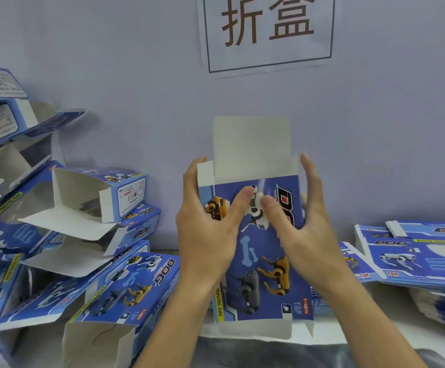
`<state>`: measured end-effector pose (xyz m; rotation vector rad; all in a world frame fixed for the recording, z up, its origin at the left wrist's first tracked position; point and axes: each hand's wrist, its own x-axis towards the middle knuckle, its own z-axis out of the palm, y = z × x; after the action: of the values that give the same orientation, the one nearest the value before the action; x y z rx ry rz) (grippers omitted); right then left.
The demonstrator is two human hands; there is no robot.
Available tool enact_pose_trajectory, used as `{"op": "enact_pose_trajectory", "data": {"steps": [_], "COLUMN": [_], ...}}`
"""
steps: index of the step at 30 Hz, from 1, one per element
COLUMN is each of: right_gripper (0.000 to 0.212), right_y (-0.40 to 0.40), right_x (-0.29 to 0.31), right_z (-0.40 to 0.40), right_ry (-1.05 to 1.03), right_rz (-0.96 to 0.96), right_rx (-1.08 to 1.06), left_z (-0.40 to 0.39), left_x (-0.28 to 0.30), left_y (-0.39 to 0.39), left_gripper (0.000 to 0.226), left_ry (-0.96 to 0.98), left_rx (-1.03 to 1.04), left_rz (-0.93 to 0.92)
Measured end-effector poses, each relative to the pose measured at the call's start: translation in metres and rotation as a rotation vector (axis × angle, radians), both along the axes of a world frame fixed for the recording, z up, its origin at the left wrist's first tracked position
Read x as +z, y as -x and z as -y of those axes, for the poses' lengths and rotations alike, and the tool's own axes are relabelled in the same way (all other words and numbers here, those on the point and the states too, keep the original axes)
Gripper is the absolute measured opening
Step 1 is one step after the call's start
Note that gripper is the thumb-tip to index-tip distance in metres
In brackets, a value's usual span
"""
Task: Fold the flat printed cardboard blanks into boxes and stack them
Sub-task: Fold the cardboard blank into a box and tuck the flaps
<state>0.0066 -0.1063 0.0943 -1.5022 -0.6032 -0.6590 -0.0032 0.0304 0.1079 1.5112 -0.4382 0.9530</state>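
Note:
A blue printed box (253,264) with toy-dog pictures stands upright in front of me, its white top flap raised and its bottom flaps hanging loose. My left hand (208,224) grips its left side, thumb across the printed face and fingers round the left edge. My right hand (295,219) grips the right side the same way, thumb on the face beside the left thumb. A stack of flat blanks (423,258) lies at the right. Folded boxes (115,285) with open ends are piled at the left.
A white table (391,338) carries everything, and a pale wall rises close behind it. A paper sign (268,33) with two large characters hangs on the wall above. The pile of folded boxes (17,181) at the left rises high and leans.

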Motion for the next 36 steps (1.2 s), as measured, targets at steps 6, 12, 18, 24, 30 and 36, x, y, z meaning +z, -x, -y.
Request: {"op": "enact_pose_trajectory", "data": {"steps": [6, 12, 18, 24, 30, 36], "right_gripper": [0.053, 0.010, 0.019, 0.057, 0.033, 0.015], "right_y": [-0.002, 0.001, 0.008, 0.005, 0.004, 0.005], "right_x": [0.000, 0.014, 0.022, 0.023, 0.021, 0.009], "right_z": [0.008, 0.015, 0.011, 0.007, 0.007, 0.007], "right_ry": [0.041, 0.007, -0.001, -0.103, -0.140, -0.319], "right_rz": [0.003, -0.163, -0.163, -0.264, -0.206, -0.089], "right_rx": [0.044, 0.169, 0.111, 0.083, 0.153, 0.260], "left_z": [0.004, 0.000, -0.004, -0.002, -0.002, 0.000], "left_x": [-0.005, 0.002, 0.010, 0.011, 0.012, 0.010], "left_y": [-0.004, 0.000, 0.006, 0.005, 0.007, 0.010], "left_gripper": [0.050, 0.050, 0.036, 0.044, 0.030, 0.021], "left_ry": [-0.039, 0.048, 0.169, 0.254, 0.246, 0.363], "left_rx": [0.018, -0.048, -0.129, -0.267, -0.228, -0.268], "left_rz": [-0.082, -0.164, -0.201, -0.251, -0.170, -0.059]}}
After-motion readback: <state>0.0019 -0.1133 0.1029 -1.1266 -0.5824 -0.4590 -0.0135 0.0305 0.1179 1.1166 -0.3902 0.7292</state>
